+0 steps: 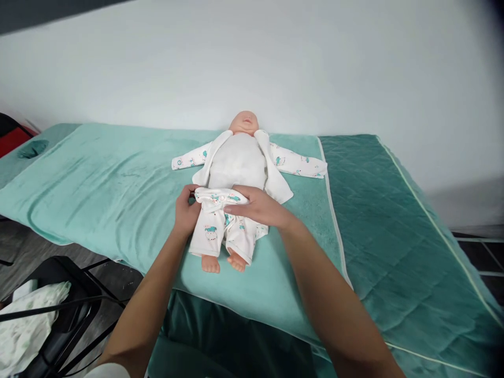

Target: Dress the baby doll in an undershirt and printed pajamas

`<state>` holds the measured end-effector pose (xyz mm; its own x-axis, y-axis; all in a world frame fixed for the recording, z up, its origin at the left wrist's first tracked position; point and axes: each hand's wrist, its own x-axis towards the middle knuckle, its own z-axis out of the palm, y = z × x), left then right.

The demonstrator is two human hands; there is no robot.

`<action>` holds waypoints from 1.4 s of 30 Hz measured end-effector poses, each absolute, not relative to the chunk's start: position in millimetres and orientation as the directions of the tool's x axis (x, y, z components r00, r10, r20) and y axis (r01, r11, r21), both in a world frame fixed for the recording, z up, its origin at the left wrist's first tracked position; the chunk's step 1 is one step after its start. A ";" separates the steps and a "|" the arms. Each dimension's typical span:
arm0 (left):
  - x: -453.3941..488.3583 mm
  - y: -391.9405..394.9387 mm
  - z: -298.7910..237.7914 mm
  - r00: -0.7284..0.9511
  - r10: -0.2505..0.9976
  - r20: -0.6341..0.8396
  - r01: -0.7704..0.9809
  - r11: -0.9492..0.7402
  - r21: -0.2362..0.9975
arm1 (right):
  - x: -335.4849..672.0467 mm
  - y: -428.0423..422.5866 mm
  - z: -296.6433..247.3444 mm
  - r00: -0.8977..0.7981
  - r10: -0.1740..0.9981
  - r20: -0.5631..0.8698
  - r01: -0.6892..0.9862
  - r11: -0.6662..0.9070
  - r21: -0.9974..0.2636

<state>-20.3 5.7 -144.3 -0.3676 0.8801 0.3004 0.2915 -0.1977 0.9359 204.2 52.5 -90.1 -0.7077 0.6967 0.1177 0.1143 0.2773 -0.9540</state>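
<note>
A baby doll (239, 157) lies on its back on a teal towel (118, 178), head toward the wall. Its white printed jacket (293, 164) lies open, sleeves spread to both sides. White printed trousers (210, 233) cover its legs, with bare feet showing. My left hand (185, 210) grips the trousers' waistband at the doll's hip, fingers curled on the cloth. My right hand (255, 206) lies over the waistband at the doll's belly, fingers pressed on the fabric.
The towel covers a massage bed with a darker quilted cover (394, 236) on the right. A white wall rises behind. A black chair (66, 310) with light cloth (23, 325) stands at the lower left. A red object (11, 139) sits at the far left.
</note>
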 end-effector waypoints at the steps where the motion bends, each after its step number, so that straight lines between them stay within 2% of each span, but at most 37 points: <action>1: -20.0 4.0 -143.4 -0.356 0.897 0.263 0.233 -0.187 0.954 | 206.1 53.7 -89.9 -0.694 0.712 0.105 0.081 0.223 -0.971; 4: -21.1 1.4 -140.1 -0.311 0.928 0.205 0.095 -0.184 0.978 | 211.0 57.7 -91.6 -0.592 0.805 0.040 -0.019 0.036 -0.999; 7: -24.2 1.9 -137.6 -0.271 0.939 0.209 0.040 -0.206 0.978 | 214.6 61.4 -95.7 -0.536 0.844 0.002 -0.101 -0.061 -0.993; 12: -26.2 3.3 -138.8 -0.316 0.927 0.201 0.052 -0.195 0.979 | 218.3 62.0 -97.5 -0.577 0.817 0.016 -0.096 -0.048 -0.994; 15: -25.6 6.1 -141.6 -0.311 0.931 0.190 0.044 -0.185 0.982 | 217.0 60.8 -95.4 -0.529 0.845 0.074 -0.109 0.020 -0.994; 17: -26.5 11.5 -143.8 -0.342 0.919 0.197 0.059 -0.189 0.980 | 216.8 63.5 -96.0 -0.388 0.908 0.160 -0.162 0.104 -0.981; 19: -29.1 21.3 -145.4 -0.427 0.882 0.202 0.089 -0.182 0.979 | 220.4 71.4 -101.4 -0.155 0.953 0.259 -0.172 0.232 -0.957; 22: -35.6 44.8 -146.2 -0.517 0.830 0.211 0.166 -0.145 0.975 | 234.4 92.4 -120.3 0.187 0.912 0.366 -0.033 0.379 -0.925; 24: -40.6 65.2 -146.2 -0.499 0.835 0.231 0.244 -0.121 0.962 | 245.9 107.7 -136.7 0.285 0.894 0.345 0.080 0.337 -0.938; 28: -49.7 108.5 -148.9 -0.396 0.884 0.249 0.380 -0.089 0.921 | 257.1 125.7 -161.5 0.264 0.954 0.145 0.266 0.072 -0.961; 30: -53.5 125.3 -151.5 -0.327 0.918 0.223 0.414 -0.073 0.907 | 255.6 128.0 -166.1 0.228 0.970 0.085 0.272 0.020 -0.962; 32: -56.6 135.7 -153.7 -0.259 0.948 0.187 0.407 -0.068 0.911 | 252.5 128.8 -166.8 0.167 0.985 0.044 0.205 0.009 -0.979; 35: -58.7 139.7 -154.1 -0.186 0.973 0.135 0.295 -0.076 0.952 | 249.2 130.9 -165.0 0.099 0.995 -0.003 0.077 -0.011 -0.997; 38: -59.0 136.6 -150.1 -0.166 0.979 0.123 0.129 -0.102 0.986 | 247.8 133.4 -161.7 0.117 0.993 -0.031 0.003 -0.032 -0.999; 42: -63.6 132.4 -141.4 -0.328 0.939 0.106 -0.030 -0.123 0.992 | 247.0 129.2 -152.9 0.167 0.985 -0.039 -0.070 -0.027 -0.997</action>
<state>-63.6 132.4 -141.4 -0.3281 0.9386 0.1063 -0.0303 -0.1230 0.9919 247.0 129.2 -152.9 0.1671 0.9852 -0.0388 -0.0695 -0.0275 -0.9972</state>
